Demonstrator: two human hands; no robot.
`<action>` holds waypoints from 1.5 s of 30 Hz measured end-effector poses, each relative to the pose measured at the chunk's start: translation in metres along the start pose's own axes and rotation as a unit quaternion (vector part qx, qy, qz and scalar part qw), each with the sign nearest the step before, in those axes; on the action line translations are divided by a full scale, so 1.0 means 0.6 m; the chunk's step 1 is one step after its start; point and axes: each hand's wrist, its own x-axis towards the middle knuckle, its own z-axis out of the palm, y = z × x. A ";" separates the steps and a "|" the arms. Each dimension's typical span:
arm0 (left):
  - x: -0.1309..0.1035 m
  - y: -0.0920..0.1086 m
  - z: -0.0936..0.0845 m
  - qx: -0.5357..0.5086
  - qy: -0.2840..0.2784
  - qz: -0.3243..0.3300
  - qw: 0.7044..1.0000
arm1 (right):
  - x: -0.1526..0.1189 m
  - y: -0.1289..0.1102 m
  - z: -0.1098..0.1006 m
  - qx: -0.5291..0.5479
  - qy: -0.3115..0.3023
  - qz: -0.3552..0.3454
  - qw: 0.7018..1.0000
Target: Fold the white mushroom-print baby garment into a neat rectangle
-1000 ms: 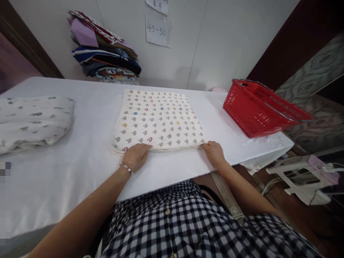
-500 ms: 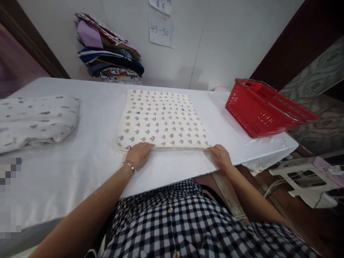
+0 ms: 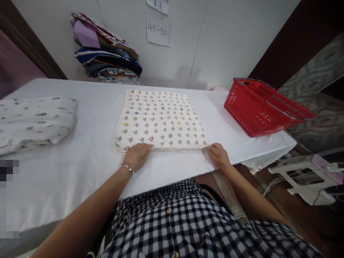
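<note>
A cream cloth [image 3: 158, 120] printed with small mushrooms lies folded in layers, flat on the white-covered table [image 3: 91, 172]. At its near edge, left of the middle, my left hand [image 3: 137, 156] has its fingers closed on the layers; a bracelet circles that wrist. My right hand [image 3: 219, 156] pinches the near right corner of the same cloth. Both thumbs are partly hidden. Farther left lies a rumpled white cloth [image 3: 37, 122] with dark printed marks, touched by neither hand.
A red plastic basket [image 3: 258, 111] stands at the table's right end. Against the back wall rises a stack of folded fabrics [image 3: 107, 53]. Paper signs [image 3: 158, 31] hang on the wall. Beyond the right edge is a white plastic stool [image 3: 301, 179].
The whole view has shifted slightly. Both hands keep their hold on the near edge of the mushroom cloth, with hardly any movement.
</note>
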 end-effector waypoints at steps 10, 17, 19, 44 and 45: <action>0.002 0.002 -0.005 -0.001 -0.007 0.001 1.000 | -0.010 -0.004 0.010 0.059 0.015 0.127 0.990; 0.002 0.001 -0.004 0.005 -0.017 -0.009 1.000 | 0.010 -0.022 0.015 -0.018 -0.028 0.160 0.987; 0.002 0.000 -0.004 0.005 -0.016 -0.009 1.000 | 0.014 -0.023 0.018 -0.019 -0.028 0.168 0.985; 0.003 0.000 -0.003 0.005 0.001 0.001 1.000 | 0.011 0.006 0.027 0.276 0.051 0.261 0.924; 0.003 0.000 -0.004 0.004 0.000 0.000 1.000 | 0.013 0.005 0.026 0.302 0.045 0.287 0.908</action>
